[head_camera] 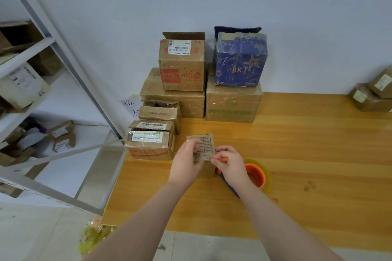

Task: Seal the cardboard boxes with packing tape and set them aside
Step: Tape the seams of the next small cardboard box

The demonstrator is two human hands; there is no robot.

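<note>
Box [204, 143] on wooden table [297, 154].

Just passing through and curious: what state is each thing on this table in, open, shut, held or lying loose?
small box, top flap standing up, held by both hands.
left hand, grips the small box's left side.
right hand, pinches its right edge.
tape roll, resting on the table by the right wrist.
blue box, back flap up, stacked on a brown carton.
red-printed box, back flap up, stacked too.
labelled box, closed.
</note>
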